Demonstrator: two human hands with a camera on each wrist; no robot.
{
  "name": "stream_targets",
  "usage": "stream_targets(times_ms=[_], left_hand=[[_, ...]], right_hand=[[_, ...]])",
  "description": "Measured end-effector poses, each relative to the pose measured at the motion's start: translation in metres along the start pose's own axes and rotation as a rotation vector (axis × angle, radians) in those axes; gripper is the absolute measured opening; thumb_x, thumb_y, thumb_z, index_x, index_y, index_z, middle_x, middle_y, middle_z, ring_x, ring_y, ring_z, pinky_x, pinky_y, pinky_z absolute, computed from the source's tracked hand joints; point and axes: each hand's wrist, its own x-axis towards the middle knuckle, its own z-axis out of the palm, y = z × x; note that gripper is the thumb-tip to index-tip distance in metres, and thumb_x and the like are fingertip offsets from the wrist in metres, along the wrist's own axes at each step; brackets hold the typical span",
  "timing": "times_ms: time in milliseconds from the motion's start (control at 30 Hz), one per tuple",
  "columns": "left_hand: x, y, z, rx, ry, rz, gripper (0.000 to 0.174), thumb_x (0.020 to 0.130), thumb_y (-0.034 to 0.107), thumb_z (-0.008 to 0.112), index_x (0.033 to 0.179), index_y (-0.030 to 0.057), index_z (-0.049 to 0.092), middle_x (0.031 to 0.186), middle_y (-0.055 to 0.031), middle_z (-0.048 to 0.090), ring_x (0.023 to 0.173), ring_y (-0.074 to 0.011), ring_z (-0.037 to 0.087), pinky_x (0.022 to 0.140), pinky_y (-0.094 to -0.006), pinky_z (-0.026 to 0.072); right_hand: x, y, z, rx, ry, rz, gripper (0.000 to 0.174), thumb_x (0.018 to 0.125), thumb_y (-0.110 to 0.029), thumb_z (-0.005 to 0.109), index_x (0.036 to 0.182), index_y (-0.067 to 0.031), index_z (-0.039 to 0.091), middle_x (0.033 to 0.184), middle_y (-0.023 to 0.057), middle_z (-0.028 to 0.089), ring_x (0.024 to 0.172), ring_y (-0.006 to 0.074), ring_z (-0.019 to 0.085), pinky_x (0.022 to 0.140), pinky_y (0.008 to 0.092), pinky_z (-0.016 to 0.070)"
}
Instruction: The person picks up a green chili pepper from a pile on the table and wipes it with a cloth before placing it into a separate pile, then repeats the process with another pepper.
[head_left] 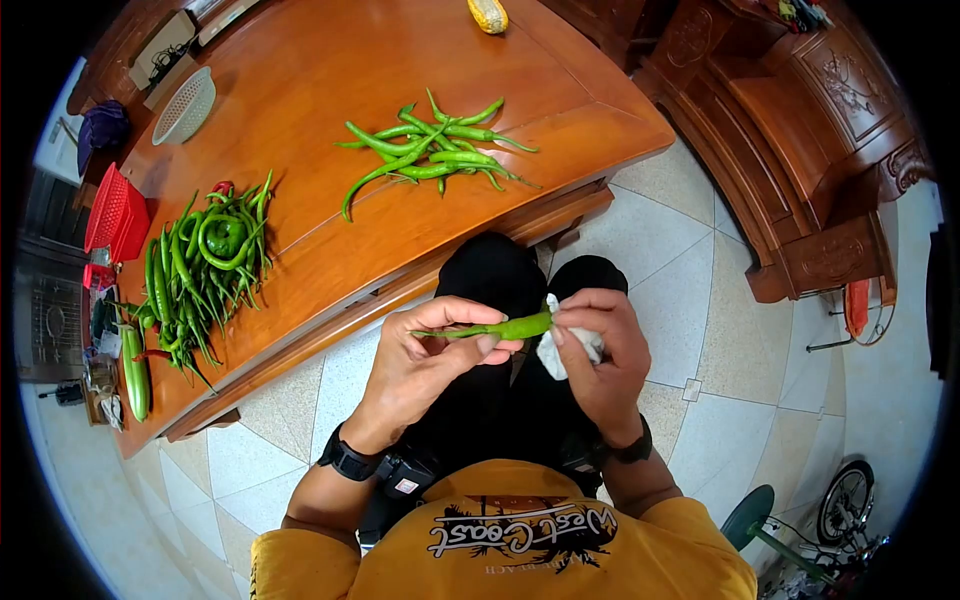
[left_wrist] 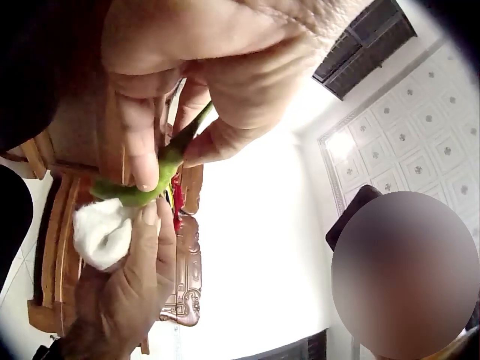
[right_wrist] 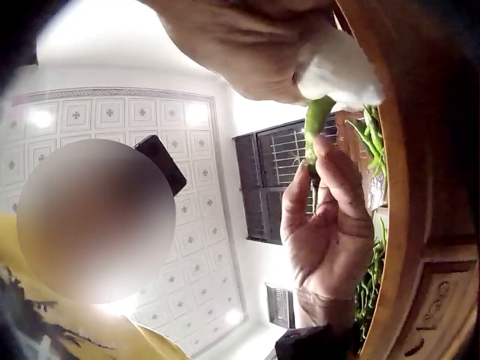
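Observation:
In the head view, my left hand [head_left: 420, 362] pinches a green chili pepper [head_left: 522, 328] between thumb and fingers, above my lap. My right hand [head_left: 612, 352] grips a crumpled white cloth or tissue [head_left: 552, 362] and holds it against the pepper's right end. The left wrist view shows the white wad [left_wrist: 103, 234] bunched at that end, with fingertips of both hands close together on the pepper [left_wrist: 171, 159]. From the right wrist, the pepper [right_wrist: 316, 124] runs between the left fingers and the white wad, its tip partly covered.
On the wooden table [head_left: 310, 110] lie a small group of green chilies [head_left: 440, 150] and a larger heap [head_left: 190, 265] at left. Beyond are a red basket [head_left: 118, 215], a pale basket [head_left: 186, 106], a long green vegetable [head_left: 134, 370] and a yellow one [head_left: 488, 15]. A carved wooden bench [head_left: 790, 130] stands right.

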Motion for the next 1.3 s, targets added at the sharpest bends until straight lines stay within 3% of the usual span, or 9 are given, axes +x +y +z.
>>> stream_targets(times_ms=[100, 200, 500, 633, 733, 867, 933, 1033, 1300], left_hand=[[0.000, -0.004, 0.003, -0.100, 0.027, -0.047, 0.022, 0.087, -0.004, 0.060, 0.109, -0.0049, 0.062, 0.100, -0.0152, 0.066, 0.094, -0.0227, 0.067, 0.084, -0.0317, 0.0562], [0.001, -0.015, 0.004, -0.130, 0.047, 0.011, 0.023, 0.088, -0.003, 0.061, 0.110, -0.0042, 0.063, 0.100, -0.0166, 0.066, 0.094, -0.0229, 0.067, 0.085, -0.0315, 0.0559], [0.001, -0.015, -0.001, -0.259, 0.015, -0.212, 0.029, 0.088, -0.001, 0.060, 0.117, -0.0024, 0.060, 0.109, -0.0203, 0.064, 0.099, -0.0277, 0.066, 0.085, -0.0319, 0.0568], [0.002, -0.026, 0.000, -0.271, 0.037, -0.200, 0.028, 0.089, 0.002, 0.062, 0.116, -0.0014, 0.061, 0.106, -0.0154, 0.067, 0.092, -0.0200, 0.067, 0.082, -0.0309, 0.0565], [0.003, -0.036, 0.000, -0.285, 0.035, -0.185, 0.027, 0.089, 0.005, 0.061, 0.116, -0.0009, 0.062, 0.105, -0.0138, 0.067, 0.089, -0.0166, 0.067, 0.080, -0.0285, 0.0558], [0.004, -0.036, 0.002, -0.260, 0.048, -0.222, 0.028, 0.088, 0.007, 0.064, 0.116, 0.0005, 0.063, 0.104, -0.0119, 0.068, 0.088, -0.0147, 0.066, 0.076, -0.0254, 0.0532], [0.004, -0.033, 0.000, -0.244, 0.006, -0.274, 0.030, 0.088, 0.008, 0.065, 0.117, 0.0006, 0.062, 0.105, -0.0119, 0.068, 0.088, -0.0147, 0.066, 0.077, -0.0251, 0.0526], [0.003, -0.033, 0.001, -0.248, -0.062, -0.319, 0.033, 0.086, 0.003, 0.065, 0.118, 0.0008, 0.061, 0.105, -0.0147, 0.068, 0.088, -0.0180, 0.067, 0.078, -0.0282, 0.0545], [0.004, -0.031, 0.004, -0.209, -0.103, -0.301, 0.039, 0.087, 0.007, 0.066, 0.124, 0.0002, 0.057, 0.099, -0.0086, 0.068, 0.084, -0.0134, 0.065, 0.072, -0.0232, 0.0507]], right_hand=[[-0.001, -0.008, 0.003, 0.054, -0.074, -0.015, 0.021, 0.075, 0.004, 0.070, 0.093, -0.0038, 0.065, 0.099, 0.0096, 0.061, 0.085, 0.0209, 0.062, 0.074, 0.0280, 0.0491], [-0.003, -0.008, 0.008, 0.102, -0.093, -0.025, 0.020, 0.074, 0.004, 0.071, 0.092, -0.0034, 0.066, 0.098, 0.0098, 0.061, 0.085, 0.0200, 0.062, 0.073, 0.0281, 0.0495], [0.002, 0.003, 0.001, -0.004, 0.001, 0.008, 0.021, 0.074, 0.008, 0.067, 0.092, -0.0026, 0.063, 0.098, 0.0113, 0.061, 0.085, 0.0199, 0.060, 0.074, 0.0278, 0.0480], [-0.002, -0.005, 0.007, 0.046, -0.063, 0.005, 0.020, 0.074, 0.004, 0.070, 0.092, -0.0038, 0.065, 0.097, 0.0094, 0.062, 0.082, 0.0211, 0.063, 0.070, 0.0289, 0.0504], [-0.006, -0.012, 0.018, 0.043, -0.147, -0.070, 0.021, 0.072, 0.004, 0.070, 0.091, -0.0044, 0.066, 0.097, 0.0081, 0.061, 0.083, 0.0230, 0.062, 0.073, 0.0289, 0.0497], [-0.003, -0.003, 0.009, -0.064, -0.055, 0.001, 0.022, 0.072, 0.006, 0.070, 0.091, -0.0041, 0.066, 0.097, 0.0083, 0.062, 0.084, 0.0234, 0.062, 0.075, 0.0296, 0.0497], [0.003, 0.006, 0.002, -0.110, 0.016, -0.051, 0.022, 0.072, 0.008, 0.069, 0.092, -0.0023, 0.065, 0.096, 0.0104, 0.062, 0.082, 0.0216, 0.062, 0.070, 0.0297, 0.0506], [0.005, 0.012, -0.003, -0.156, 0.076, -0.019, 0.021, 0.074, 0.007, 0.069, 0.091, -0.0026, 0.065, 0.095, 0.0112, 0.062, 0.082, 0.0221, 0.062, 0.069, 0.0294, 0.0503], [-0.003, -0.003, 0.007, 0.016, -0.122, -0.016, 0.019, 0.073, 0.007, 0.066, 0.090, -0.0023, 0.064, 0.094, 0.0113, 0.062, 0.083, 0.0219, 0.062, 0.072, 0.0284, 0.0496]])
